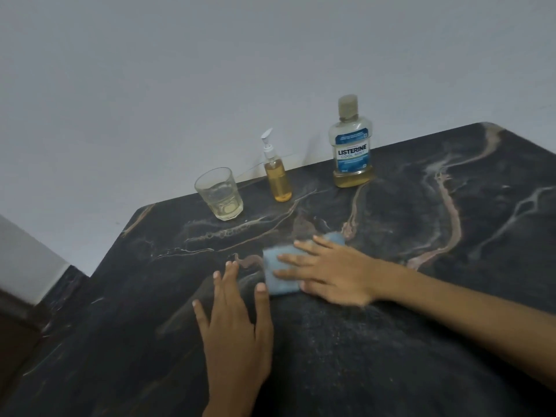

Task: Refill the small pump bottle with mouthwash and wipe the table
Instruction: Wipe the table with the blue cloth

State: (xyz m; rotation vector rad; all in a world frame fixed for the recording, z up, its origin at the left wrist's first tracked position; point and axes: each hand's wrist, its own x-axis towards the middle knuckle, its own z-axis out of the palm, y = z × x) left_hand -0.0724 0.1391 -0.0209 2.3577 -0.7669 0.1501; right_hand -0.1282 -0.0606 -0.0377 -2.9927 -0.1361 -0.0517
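Note:
A small pump bottle (278, 176) of amber liquid stands capped near the back edge of the dark marble table (421, 341). To its right stands the large mouthwash bottle (352, 152), cap on, with a little yellow liquid at the bottom. My right hand (328, 272) presses flat with straight fingers on a folded blue cloth (278, 275) in the middle of the table. My left hand (234, 326) lies flat on the table just left of the cloth, fingers spread, thumb near the cloth's edge.
A clear drinking glass (219, 194) with a little pale liquid stands left of the pump bottle. A grey wall (210, 70) runs right behind the table. The table's left edge drops off toward a lower dark surface (18, 326).

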